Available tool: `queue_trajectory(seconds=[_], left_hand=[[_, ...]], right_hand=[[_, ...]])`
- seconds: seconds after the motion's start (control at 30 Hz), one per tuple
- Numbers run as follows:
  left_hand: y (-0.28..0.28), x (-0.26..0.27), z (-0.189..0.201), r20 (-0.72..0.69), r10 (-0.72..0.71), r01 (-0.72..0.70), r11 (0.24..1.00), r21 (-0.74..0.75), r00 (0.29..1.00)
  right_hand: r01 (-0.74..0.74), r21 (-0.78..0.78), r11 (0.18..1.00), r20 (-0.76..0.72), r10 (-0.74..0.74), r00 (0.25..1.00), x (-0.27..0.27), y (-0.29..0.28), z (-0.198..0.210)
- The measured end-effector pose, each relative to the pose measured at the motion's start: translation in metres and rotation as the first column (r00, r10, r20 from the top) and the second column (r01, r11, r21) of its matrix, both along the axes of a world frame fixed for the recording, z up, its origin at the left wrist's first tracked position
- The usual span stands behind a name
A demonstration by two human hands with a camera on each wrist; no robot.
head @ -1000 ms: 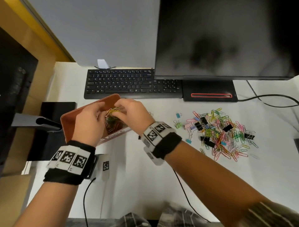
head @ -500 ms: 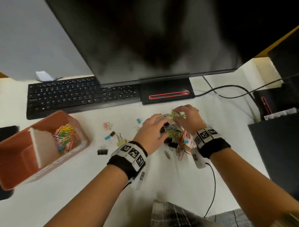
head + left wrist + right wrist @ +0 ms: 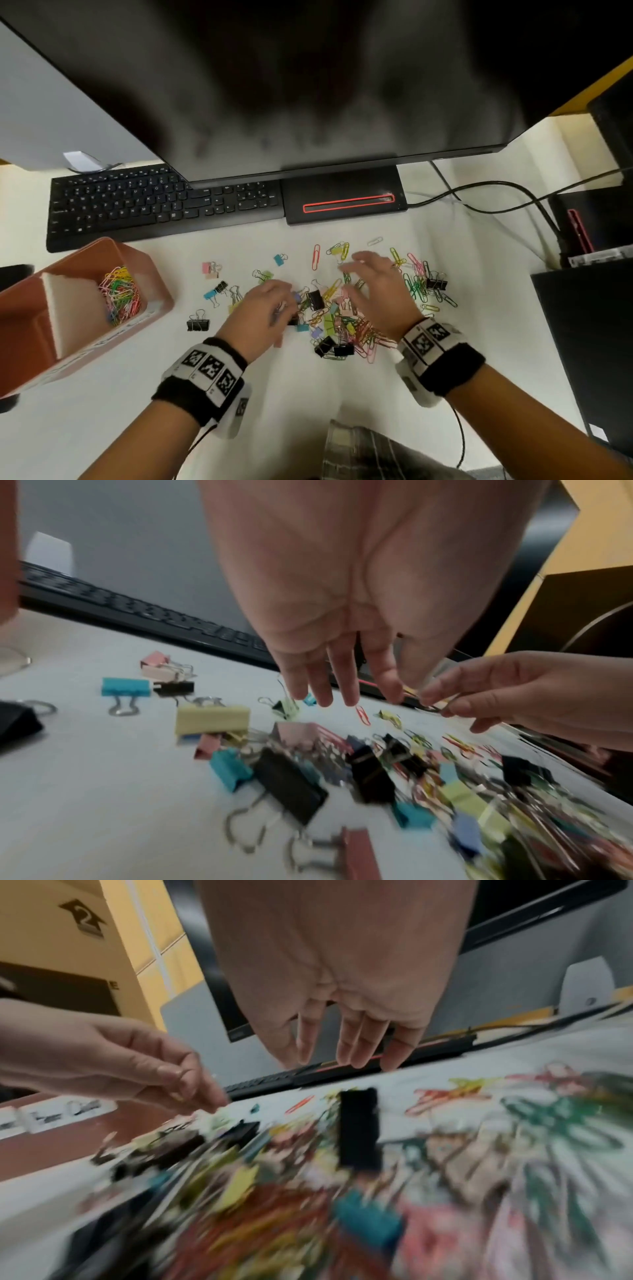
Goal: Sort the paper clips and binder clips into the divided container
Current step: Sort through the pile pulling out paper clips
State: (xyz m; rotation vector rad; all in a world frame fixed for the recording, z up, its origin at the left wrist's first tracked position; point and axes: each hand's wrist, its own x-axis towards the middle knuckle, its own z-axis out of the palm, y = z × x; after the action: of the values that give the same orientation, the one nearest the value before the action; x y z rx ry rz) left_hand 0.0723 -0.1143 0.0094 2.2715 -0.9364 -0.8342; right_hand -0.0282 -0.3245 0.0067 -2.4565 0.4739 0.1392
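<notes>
A brown divided container (image 3: 156, 291) stands at the left, with coloured paper clips (image 3: 120, 296) in its right compartment; the other compartment looks empty. A mixed pile of paper clips and binder clips (image 3: 342, 322) lies in the middle of the white desk. My left hand (image 3: 284, 305) is over the pile's left side, its fingers pointing down at the clips (image 3: 342, 696). My right hand (image 3: 359, 270) hovers over the pile's far right part with its fingers spread and straight (image 3: 342, 1058). Neither hand clearly holds a clip. A black binder clip (image 3: 315, 299) lies between the hands.
Loose binder clips (image 3: 198, 323) are scattered between the container and the pile. A black keyboard (image 3: 154, 205) and the monitor base (image 3: 342, 202) line the back, under a large monitor (image 3: 308, 85). Cables (image 3: 496, 192) run right, towards black boxes (image 3: 589, 342).
Both hands left the container, where they dropped paper clips, and came to the pile. Half a second ago they bunched the clips together; now they have opened and the clips lie spread wider.
</notes>
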Motion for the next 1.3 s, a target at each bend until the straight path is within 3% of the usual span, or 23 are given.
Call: queue_trajectory(seconds=[0.13, 0.27, 0.63, 0.83, 0.93, 1.07, 1.3], left_hand=[[-0.013, 0.025, 0.0, 0.138, 0.104, -0.114, 0.991, 0.071, 0.985], [-0.023, 0.038, -0.017, 0.123, -0.083, 0.053, 0.972, 0.229, 0.989], [-0.027, 0.038, -0.016, 0.108, -0.188, 0.152, 0.949, 0.277, 0.976], [-0.034, 0.038, -0.012, 0.021, -0.167, 0.15, 0.929, 0.338, 0.986], [-0.03, 0.038, -0.014, 0.016, -0.188, 0.173, 0.933, 0.316, 0.982], [-0.025, 0.044, -0.011, 0.073, -0.076, 0.056, 0.969, 0.242, 0.994], [-0.052, 0.056, -0.003, 0.09, 0.095, -0.108, 0.983, 0.147, 0.991]], right_hand=[[-0.061, 0.002, 0.998, -0.143, 0.06, 0.988, 0.025, -0.038, 0.001], [-0.21, -0.045, 0.977, -0.293, 0.188, 0.938, 0.04, -0.05, -0.005], [-0.22, 0.021, 0.975, -0.241, 0.219, 0.946, 0.03, -0.023, -0.016], [-0.106, 0.103, 0.989, -0.232, 0.128, 0.964, 0.03, -0.029, -0.011], [-0.147, 0.034, 0.989, -0.238, 0.151, 0.96, 0.032, -0.033, -0.006], [-0.049, 0.058, 0.997, -0.182, 0.059, 0.981, 0.031, -0.029, -0.007], [-0.052, 0.075, 0.996, -0.22, 0.068, 0.973, 0.039, -0.009, -0.015]])
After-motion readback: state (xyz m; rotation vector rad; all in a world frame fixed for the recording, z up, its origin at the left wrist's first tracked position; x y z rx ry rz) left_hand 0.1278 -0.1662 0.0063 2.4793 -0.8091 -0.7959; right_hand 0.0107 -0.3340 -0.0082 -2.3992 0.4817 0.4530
